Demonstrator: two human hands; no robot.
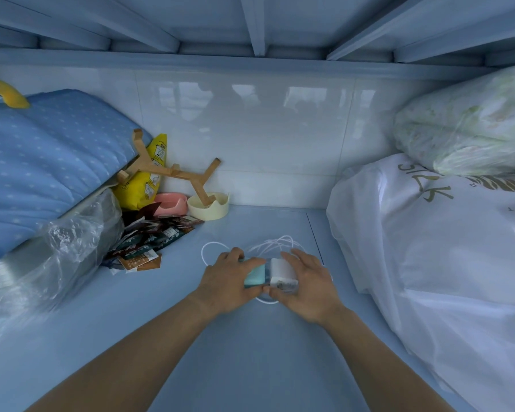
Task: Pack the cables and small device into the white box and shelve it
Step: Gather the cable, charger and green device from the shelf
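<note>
- The white cables (275,243) lie loose on the blue shelf (250,352), looped just beyond the hands, with one strand curving out under their near side. If the box is lifted now, that strand would likely snag and drag the tangle along.
- The springy loops may pop back out of so small a box unless they are coiled tightly first.
- The two pieces are pressed together only at their edges, so one could slip towards the sachets (149,242) far left.
- The left hand (226,282) grasps a teal block (254,275), fingers curled over its far edge. I cannot tell whether it is the small device or an inner tray.
- The right hand (308,288) clasps the white box (281,270), thumb at its labelled near end, mid-shelf.
</note>
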